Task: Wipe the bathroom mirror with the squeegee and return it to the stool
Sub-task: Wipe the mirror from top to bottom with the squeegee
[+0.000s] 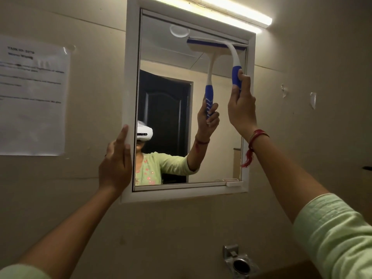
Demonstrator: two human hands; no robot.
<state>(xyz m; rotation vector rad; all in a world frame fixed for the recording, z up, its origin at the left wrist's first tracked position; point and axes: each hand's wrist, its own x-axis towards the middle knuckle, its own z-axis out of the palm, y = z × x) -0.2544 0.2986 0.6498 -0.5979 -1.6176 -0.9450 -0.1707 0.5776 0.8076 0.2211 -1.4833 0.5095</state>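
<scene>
Green-sleeved right hand grips squeegee on mirror; notice illegible.

Home bathroom, by the look of it. Wall-mounted mirror in a white frame, recessed like a small cabinet front, with a lit tube light fixed just above it. Plain beige painted wall all around. Metal holder with a round ring screwed to the wall below the mirror, the sort of fitting kept by a basin. The mirror reflects a dark panelled door in a pale wall close behind, and a ceiling with a round light, so a small enclosed room. Printed paper sheet taped to the wall left of the mirror, text too blurred to read. Torn tape scraps on the wall at right.
</scene>
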